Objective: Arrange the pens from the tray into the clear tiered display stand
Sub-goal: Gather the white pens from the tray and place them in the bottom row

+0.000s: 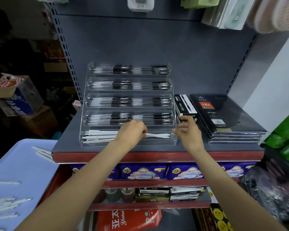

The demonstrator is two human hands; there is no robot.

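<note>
The left hand (132,132) reaches into the bottom tier of the clear tiered display stand (128,104), its fingers curled around a pair of white pens (158,135) whose tips cross just to its right. The right hand (188,130) hovers at the stand's right end wall with fingers loosely spread and holding nothing. More white pens (100,136) already lie in a row at the left of that same tier, while the four tiers above are filled with dark-gripped pens. More white pens (7,205) are still loose on the pale blue tray (23,172) at lower left, some near its top edge beside the shelf (157,147). These pens look light, rigid and smooth, so they probably roll and skid readily; pinching several together near mid-barrel should keep them parallel. The thin acrylic stand likely shifts when nudged, so bracing its end seems wise.
</note>
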